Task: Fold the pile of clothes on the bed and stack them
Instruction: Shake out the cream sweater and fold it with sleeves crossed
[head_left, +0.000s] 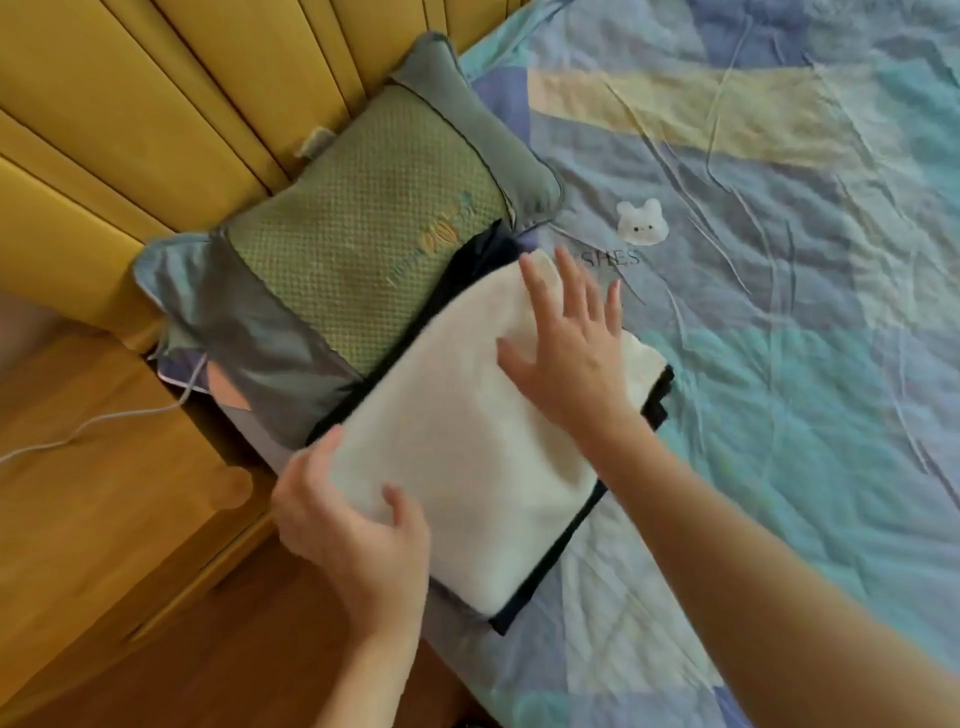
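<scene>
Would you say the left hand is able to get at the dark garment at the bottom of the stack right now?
Probably yes. The left hand grips the near edge of the white folded garment, and the dark garment shows uncovered along the edge beside it.

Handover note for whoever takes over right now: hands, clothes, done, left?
Left hand: grips the near corner of the folded white garment.
Right hand: fingers straight, pressing flat on its far end.
White garment lies on a folded dark garment, beside the green pillow at the bed edge.
Done: two pieces stacked.
Left: release and square up; no unfolded clothes show on the bedspread in view.
</scene>
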